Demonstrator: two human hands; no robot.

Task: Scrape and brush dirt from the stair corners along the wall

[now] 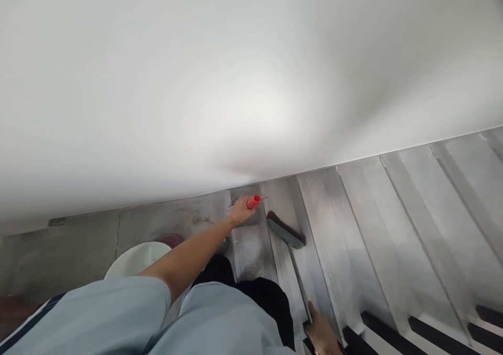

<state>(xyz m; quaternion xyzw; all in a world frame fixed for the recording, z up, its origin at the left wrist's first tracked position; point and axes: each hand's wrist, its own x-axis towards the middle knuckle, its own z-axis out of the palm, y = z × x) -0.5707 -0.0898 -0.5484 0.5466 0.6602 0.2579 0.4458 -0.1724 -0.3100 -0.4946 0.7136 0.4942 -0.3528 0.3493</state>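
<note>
My left hand reaches forward near the wall, its fingers wrapped round a red tube-shaped handle whose open end faces up. What this handle belongs to is mostly hidden below the hand; a greyish, flat edge shows around it. At the bottom of the view, my right hand grips the thin pole of a broom. The broom's grey-green head with dark brown bristles lies over a stair tread, bristles toward the wall, to the right of my left hand.
Grey stone stairs with grooved edges run off to the right along a white wall. Black railing bars line the lower right. A white bucket and a dark red round object stand on the grey floor at left.
</note>
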